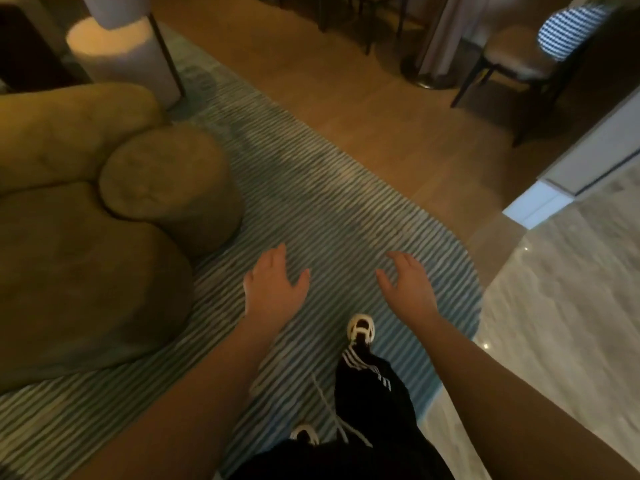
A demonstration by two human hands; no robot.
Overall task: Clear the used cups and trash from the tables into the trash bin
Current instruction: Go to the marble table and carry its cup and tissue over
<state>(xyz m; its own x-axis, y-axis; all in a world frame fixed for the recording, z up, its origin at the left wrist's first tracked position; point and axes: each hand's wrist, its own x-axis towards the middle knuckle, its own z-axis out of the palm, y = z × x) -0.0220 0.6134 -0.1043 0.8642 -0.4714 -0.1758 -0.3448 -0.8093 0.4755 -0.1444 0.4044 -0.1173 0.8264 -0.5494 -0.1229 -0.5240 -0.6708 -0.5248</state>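
Both hands — left hand [273, 285], right hand [408, 285] — bare, relaxed

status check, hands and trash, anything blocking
Left hand and right hand open, empty, held over striped rug. No cups, trash or bin in view. Sofa close on left; path ahead open.
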